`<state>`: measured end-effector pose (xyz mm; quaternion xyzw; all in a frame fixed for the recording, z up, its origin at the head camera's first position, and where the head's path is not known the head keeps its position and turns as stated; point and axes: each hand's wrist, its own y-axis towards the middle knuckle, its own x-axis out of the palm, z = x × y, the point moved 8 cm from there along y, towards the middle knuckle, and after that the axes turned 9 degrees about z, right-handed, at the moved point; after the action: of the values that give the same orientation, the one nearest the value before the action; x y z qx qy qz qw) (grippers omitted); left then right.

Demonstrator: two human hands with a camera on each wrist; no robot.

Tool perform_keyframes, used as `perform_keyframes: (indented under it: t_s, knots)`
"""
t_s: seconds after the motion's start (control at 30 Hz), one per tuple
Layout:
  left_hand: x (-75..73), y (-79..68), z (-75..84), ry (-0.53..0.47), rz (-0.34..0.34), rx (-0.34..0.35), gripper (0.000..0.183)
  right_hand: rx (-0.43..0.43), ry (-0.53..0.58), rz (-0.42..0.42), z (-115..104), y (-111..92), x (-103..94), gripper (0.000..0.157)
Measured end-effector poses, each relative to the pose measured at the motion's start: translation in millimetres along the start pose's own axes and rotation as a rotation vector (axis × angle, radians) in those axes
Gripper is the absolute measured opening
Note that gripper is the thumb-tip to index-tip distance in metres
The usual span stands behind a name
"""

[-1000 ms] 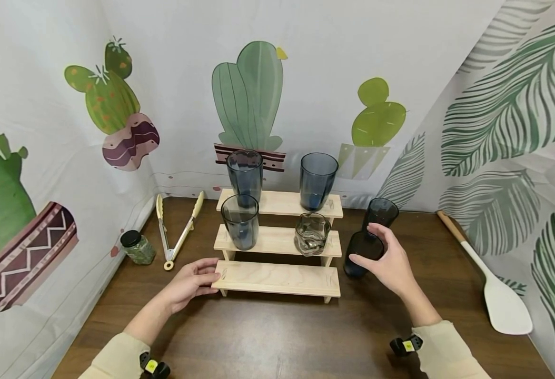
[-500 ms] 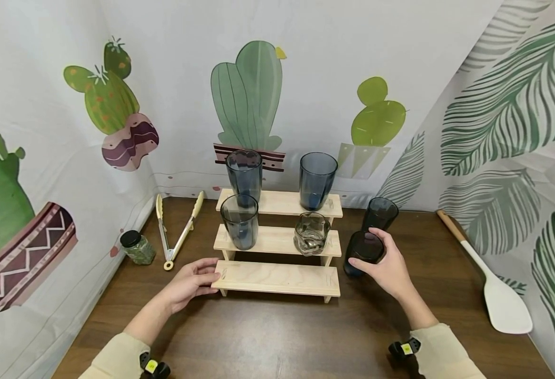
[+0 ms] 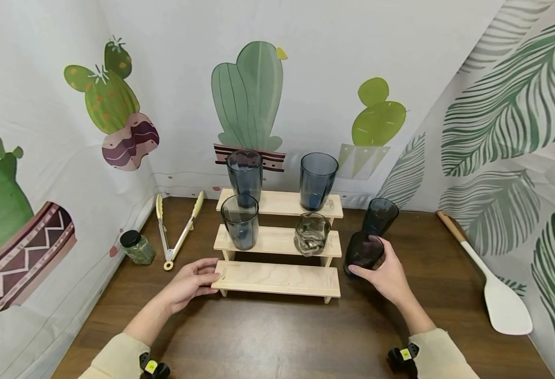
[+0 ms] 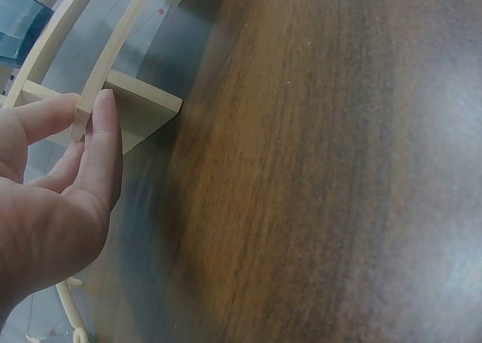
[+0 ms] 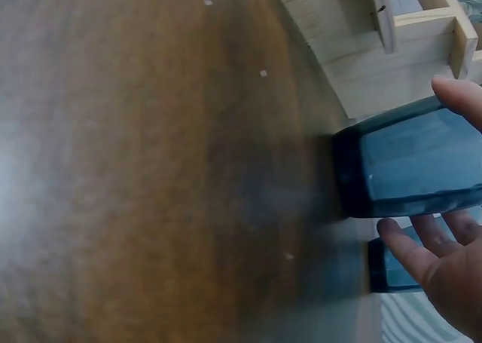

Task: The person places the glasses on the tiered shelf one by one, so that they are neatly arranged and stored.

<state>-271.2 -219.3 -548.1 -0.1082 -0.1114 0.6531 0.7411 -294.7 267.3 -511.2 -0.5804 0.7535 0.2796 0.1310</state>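
Observation:
My left hand [image 3: 193,284] pinches the left end of the lowest step of a three-step wooden rack [image 3: 277,279]; the left wrist view shows thumb and fingers on either side of the board [image 4: 113,53]. To the right of the rack, my right hand [image 3: 390,272] holds a dark blue drinking glass [image 3: 359,258] around its side. In the right wrist view the thumb lies on one side of this glass [image 5: 422,158] and the fingers on the other. A second dark glass [image 3: 380,213] stands just behind it.
Two tall blue glasses [image 3: 245,176] [image 3: 317,181] stand on the top step. On the middle step are another blue glass [image 3: 240,223] and a short wavy glass [image 3: 312,234]. Tongs [image 3: 175,237] and a spice jar [image 3: 137,247] lie left, a white spatula [image 3: 502,302] right.
My right hand has closed in around the front dark glass and shifted slightly lower; the glass's rim tips a little. My left hand has stayed on the rack.

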Motion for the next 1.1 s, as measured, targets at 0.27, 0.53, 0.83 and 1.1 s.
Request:
perform_keyframes:
  t_s: [0.27, 0.53, 0.83, 1.1]
  knots:
    - [0.2, -0.1, 0.7, -0.004, -0.002, 0.001, 0.069, -0.001, 0.004, -0.027, 6, -4, 4.7, 0.101]
    - [0.0, -0.1, 1.0, -0.005, -0.004, 0.005, 0.068, -0.039, 0.026, -0.003, 7, -4, 4.0, 0.097]
    - [1.9, -0.5, 1.0, -0.004, -0.008, -0.001, 0.069, -0.077, 0.042, 0.068, 5, -15, -3.8, 0.093]
    - [-0.4, -0.2, 0.6, -0.001, -0.003, 0.000, 0.069, -0.092, 0.141, 0.059, -12, -26, -12.8, 0.095]
